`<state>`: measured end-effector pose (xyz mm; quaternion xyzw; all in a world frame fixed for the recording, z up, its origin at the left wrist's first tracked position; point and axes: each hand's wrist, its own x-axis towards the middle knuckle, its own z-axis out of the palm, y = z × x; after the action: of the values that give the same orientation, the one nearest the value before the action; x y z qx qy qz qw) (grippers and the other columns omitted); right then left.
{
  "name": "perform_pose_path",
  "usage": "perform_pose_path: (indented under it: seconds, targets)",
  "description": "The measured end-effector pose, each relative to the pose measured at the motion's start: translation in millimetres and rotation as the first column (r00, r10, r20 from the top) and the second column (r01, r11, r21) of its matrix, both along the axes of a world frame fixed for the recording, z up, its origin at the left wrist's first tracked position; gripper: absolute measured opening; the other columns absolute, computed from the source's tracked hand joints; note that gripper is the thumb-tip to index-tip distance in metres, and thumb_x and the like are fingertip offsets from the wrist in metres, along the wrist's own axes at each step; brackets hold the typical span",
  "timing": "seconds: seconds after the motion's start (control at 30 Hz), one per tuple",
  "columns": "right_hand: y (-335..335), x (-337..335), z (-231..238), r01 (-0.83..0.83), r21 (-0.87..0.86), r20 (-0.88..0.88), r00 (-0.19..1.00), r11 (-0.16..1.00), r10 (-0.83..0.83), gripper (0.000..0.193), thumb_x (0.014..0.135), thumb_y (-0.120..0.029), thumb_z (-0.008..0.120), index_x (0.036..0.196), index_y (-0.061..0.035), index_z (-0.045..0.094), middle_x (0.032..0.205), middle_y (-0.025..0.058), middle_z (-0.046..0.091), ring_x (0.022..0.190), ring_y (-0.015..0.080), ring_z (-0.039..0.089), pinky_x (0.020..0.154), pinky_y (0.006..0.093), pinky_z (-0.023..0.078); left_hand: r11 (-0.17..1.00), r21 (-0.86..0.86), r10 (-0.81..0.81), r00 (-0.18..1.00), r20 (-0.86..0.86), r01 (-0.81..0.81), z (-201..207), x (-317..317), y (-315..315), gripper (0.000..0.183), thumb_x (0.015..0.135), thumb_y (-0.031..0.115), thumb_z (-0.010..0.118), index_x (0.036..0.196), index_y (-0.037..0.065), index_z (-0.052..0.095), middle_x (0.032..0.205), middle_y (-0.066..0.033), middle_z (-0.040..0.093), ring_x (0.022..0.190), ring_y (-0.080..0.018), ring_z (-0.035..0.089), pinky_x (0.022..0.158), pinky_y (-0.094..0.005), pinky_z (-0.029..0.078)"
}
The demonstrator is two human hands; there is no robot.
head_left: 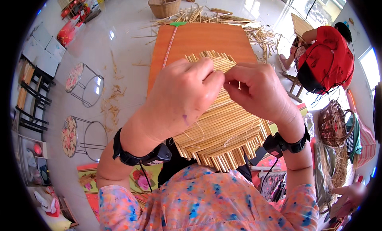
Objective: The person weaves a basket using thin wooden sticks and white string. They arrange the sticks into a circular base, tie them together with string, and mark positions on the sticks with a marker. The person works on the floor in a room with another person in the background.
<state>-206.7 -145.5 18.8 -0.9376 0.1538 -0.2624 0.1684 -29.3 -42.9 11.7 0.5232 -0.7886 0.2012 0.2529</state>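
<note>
Straw panel: in front of torso, near end above lap, far end overlapping orange board in view; contact w/ board can't tell. Stalks side by side, ends staggered. Loose thread loops on top, L side.

L hand: fingers curled, narrow, tips mostly hidden. R hand: thumb + index in narrow pinch, meeting L fingers above panel. Can't tell what's pinched, poss. thread.

Risks: slack thread could snag on jagged ends -> tangle. Uneven tension could let stalks splay; too hard a pull might crack one or snap thread. Wrist cord could catch edge if L forearm swings in.
</note>
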Motion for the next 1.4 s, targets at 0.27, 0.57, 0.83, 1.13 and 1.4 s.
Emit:
perform_pose_path:
  seconds: [0.27, 0.57, 0.83, 1.13, 1.4]
  targets:
    - [-5, 15, -24, 0.048, 0.560, 0.185, 0.966, 0.827, -0.181, 0.031, 0.084, -0.008, 0.065, 0.114, -0.0016, 0.059, 0.090, 0.0069, 0.063, 0.058, 0.0072, 0.052, 0.053, 0.0239, 0.044, 0.960, 0.143, -0.079, 0.726, -0.683, 0.239, 14, 25, -1, 0.006, 0.088, -0.001, 0.060, 0.094, -0.001, 0.060, 0.088, -0.0050, 0.062, 0.067, -0.0096, 0.059, 0.060, -0.0224, 0.048]
    - [32, 46, -119, -0.271, 0.868, 0.124, 0.930, 0.416, 0.347, 0.026, 0.089, -0.019, 0.065, 0.108, -0.0011, 0.063, 0.071, 0.0028, 0.060, 0.066, 0.0084, 0.053, 0.061, 0.0265, 0.046, 0.886, -0.111, -0.144, 0.039, -0.989, 0.450, 34, 71, -9, 0.016, 0.097, 0.017, 0.054, 0.107, 0.005, 0.060, 0.086, -0.0068, 0.068, 0.065, -0.0115, 0.062, 0.059, -0.0202, 0.046]
    - [-4, -7, -103, -0.096, 0.887, -0.156, 0.859, 0.453, 0.488, 0.019, 0.096, -0.019, 0.057, 0.091, -0.0008, 0.060, 0.073, -0.0019, 0.057, 0.070, 0.0055, 0.054, 0.064, 0.0225, 0.046, 0.971, -0.240, -0.236, -0.167, -0.957, 0.006, 35, 216, 28, 0.016, 0.091, 0.015, 0.064, 0.102, 0.003, 0.063, 0.090, -0.0062, 0.066, 0.082, -0.0159, 0.063, 0.073, -0.0271, 0.051]
    - [-47, 10, -40, -0.190, 0.749, 0.235, 0.972, 0.635, 0.013, 0.023, 0.092, -0.016, 0.059, 0.109, -0.0005, 0.059, 0.092, 0.0030, 0.061, 0.083, 0.0107, 0.057, 0.071, 0.0239, 0.047, 0.876, -0.074, -0.189, -0.198, -0.962, -0.476, -6, 474, 132, 0.017, 0.090, 0.016, 0.064, 0.099, 0.001, 0.063, 0.094, -0.0073, 0.064, 0.089, -0.0163, 0.061, 0.079, -0.0269, 0.049]
    - [-52, 10, -57, 0.285, 0.296, 0.349, 0.856, 0.912, -0.381, 0.052, 0.083, -0.015, 0.067, 0.131, -0.0077, 0.048, 0.130, 0.0159, 0.050, 0.114, 0.0285, 0.055, 0.087, 0.0382, 0.050, 0.175, -0.128, 0.434, 0.193, -0.880, -0.976, 44, 596, 411, 0.017, 0.085, 0.022, 0.062, 0.091, 0.007, 0.069, 0.093, -0.0079, 0.069, 0.088, -0.0205, 0.064, 0.077, -0.0336, 0.049]
